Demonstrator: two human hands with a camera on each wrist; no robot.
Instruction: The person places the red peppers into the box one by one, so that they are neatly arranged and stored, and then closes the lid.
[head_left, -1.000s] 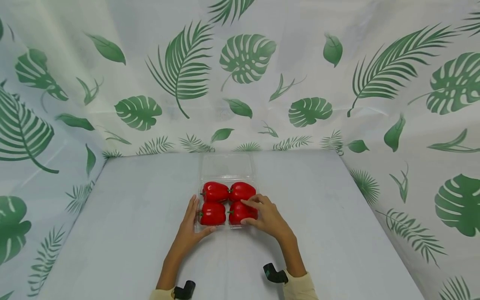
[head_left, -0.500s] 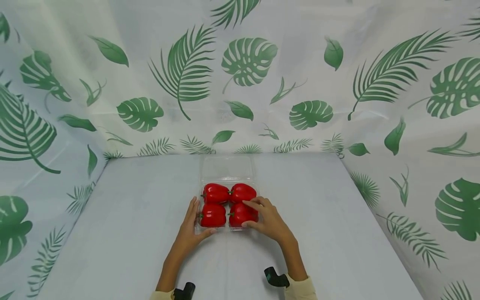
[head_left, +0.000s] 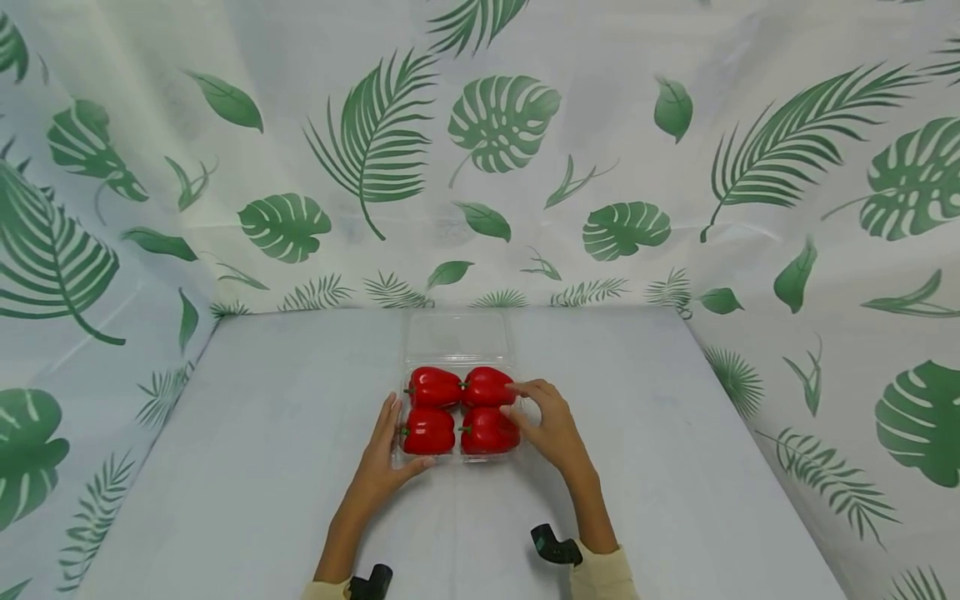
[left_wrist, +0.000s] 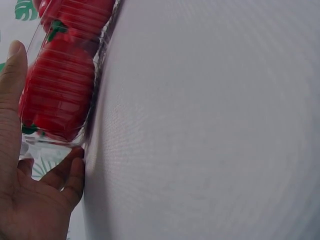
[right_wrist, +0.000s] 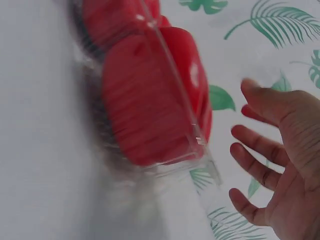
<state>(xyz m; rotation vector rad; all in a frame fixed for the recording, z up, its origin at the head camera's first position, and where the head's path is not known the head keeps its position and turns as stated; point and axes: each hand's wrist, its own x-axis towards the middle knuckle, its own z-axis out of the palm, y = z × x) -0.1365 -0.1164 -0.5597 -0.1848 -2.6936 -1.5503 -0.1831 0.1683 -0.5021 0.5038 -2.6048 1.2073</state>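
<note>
Several red bell peppers fill a clear plastic clamshell container [head_left: 459, 460], whose lid [head_left: 457, 335] lies folded back. They sit in two rows: front left pepper [head_left: 428, 432], front right pepper [head_left: 490, 432], back left pepper [head_left: 435, 387], back right pepper [head_left: 487, 387]. My left hand [head_left: 381, 467] rests at the container's front left corner, fingers along the left side and thumb by the front edge. My right hand [head_left: 551, 425] hovers at the right side, thumb and fingers spread and holding nothing. In the right wrist view its fingers [right_wrist: 255, 145] stand apart from the container.
The container stands on a white-covered table [head_left: 262, 467]. Behind and beside the table hangs a white curtain [head_left: 555, 50] printed with green leaves. Black wrist cameras are strapped near the sleeves [head_left: 603, 571].
My right hand has let go of the front right pepper and moved up and to the right. My left hand stays at the container. The peppers keep their places.
</note>
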